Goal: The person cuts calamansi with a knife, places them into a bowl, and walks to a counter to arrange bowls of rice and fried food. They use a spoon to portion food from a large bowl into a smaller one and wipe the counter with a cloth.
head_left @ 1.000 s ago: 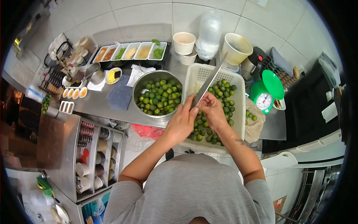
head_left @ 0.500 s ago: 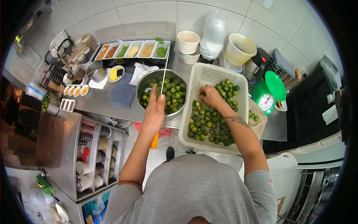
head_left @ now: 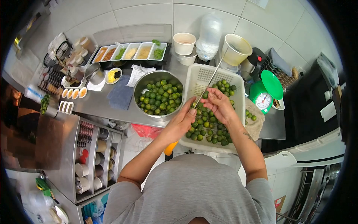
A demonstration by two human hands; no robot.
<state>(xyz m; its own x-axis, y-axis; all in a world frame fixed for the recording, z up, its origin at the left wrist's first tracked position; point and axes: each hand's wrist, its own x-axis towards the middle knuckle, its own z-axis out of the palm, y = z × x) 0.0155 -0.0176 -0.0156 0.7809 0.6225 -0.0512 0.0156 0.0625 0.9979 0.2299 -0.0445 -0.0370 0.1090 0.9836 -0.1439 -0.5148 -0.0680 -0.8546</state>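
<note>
Here, the left hand clamps the knife, pointing far right, beside the right hand's curled fingers, their grip unclear.

The bowl is smooth, glossy metal; the basket is matt plastic. The counter is smooth metal. The beige towel is matt, rough cloth.

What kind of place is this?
Probably a restaurant or food-stall kitchen: a row of topping trays, a green dial scale, and a steel bowl of small green citrus on a metal counter.
</note>
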